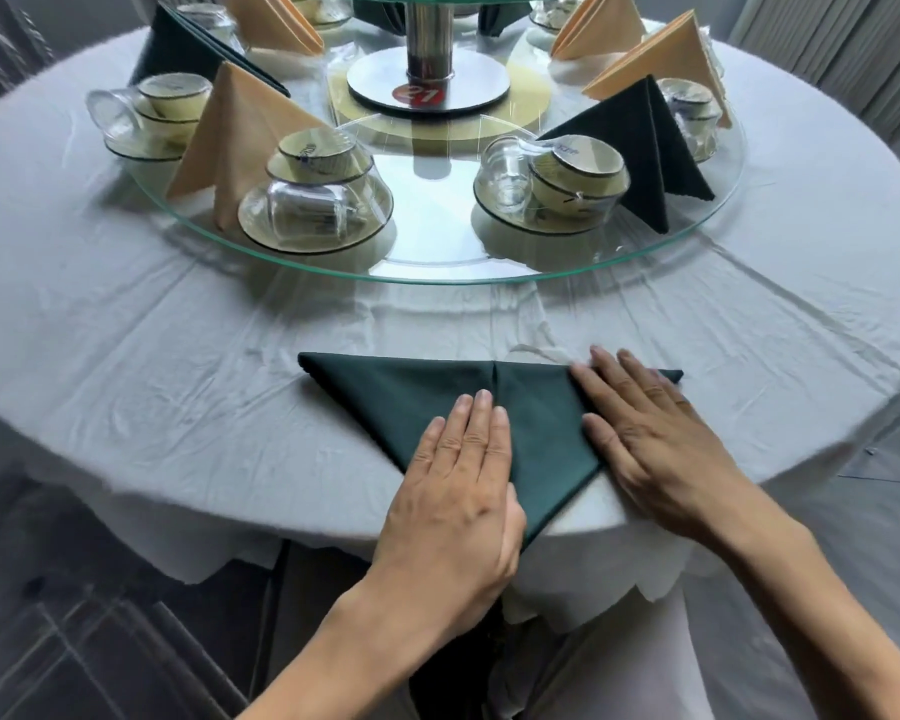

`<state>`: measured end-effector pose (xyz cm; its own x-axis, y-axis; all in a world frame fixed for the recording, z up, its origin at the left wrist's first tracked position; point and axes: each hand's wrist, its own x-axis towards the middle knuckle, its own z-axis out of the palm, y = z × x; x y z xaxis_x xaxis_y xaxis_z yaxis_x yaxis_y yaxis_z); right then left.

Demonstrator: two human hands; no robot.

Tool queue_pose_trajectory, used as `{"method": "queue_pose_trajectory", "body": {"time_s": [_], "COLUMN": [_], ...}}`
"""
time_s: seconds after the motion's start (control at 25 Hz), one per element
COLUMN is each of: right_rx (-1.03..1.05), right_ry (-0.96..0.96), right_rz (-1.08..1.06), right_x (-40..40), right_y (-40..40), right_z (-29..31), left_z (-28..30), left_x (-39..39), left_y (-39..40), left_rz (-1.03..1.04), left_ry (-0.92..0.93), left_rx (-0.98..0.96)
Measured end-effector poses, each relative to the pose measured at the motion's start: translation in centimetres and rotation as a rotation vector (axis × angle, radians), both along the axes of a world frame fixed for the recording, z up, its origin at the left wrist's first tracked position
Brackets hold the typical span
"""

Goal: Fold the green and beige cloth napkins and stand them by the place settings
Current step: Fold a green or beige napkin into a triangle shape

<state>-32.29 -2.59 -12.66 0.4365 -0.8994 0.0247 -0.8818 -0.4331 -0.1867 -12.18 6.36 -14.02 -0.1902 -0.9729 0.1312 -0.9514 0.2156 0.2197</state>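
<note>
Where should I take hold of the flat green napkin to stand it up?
Probably the centre fold of the green napkin, pinched at the far straight edge. Reach over from the near side: both flaps meet there, and the point hangs off the table edge toward you.

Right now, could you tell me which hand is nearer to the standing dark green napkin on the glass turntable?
Right. The right hand lies almost straight below the standing dark green napkin; the left hand presses the flat green napkin further left.
</note>
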Motion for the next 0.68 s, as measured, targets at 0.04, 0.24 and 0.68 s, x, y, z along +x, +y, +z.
{"method": "queue_pose_trajectory", "body": {"time_s": [0.04, 0.24, 0.68], "right_rx": [-0.019, 0.112, -0.135], "right_ry": [0.006, -0.155, 0.074], "right_rz": [-0.029, 0.173, 0.142], "right_x": [-0.2, 5.8, 6.9], "right_y": [0.1, 7.1, 7.9], "right_z": [0.3, 0.5, -1.3], "left_z": [0.1, 1.5, 2.3], "left_x": [-0.2, 1.3, 12.8], "left_y": [0.0, -0.4, -5.2], "left_rz": [0.011, 0.039, 0.203], "left_ry": [0.003, 0.583, -0.141], "left_rx": [0.022, 0.239, 0.272]}}
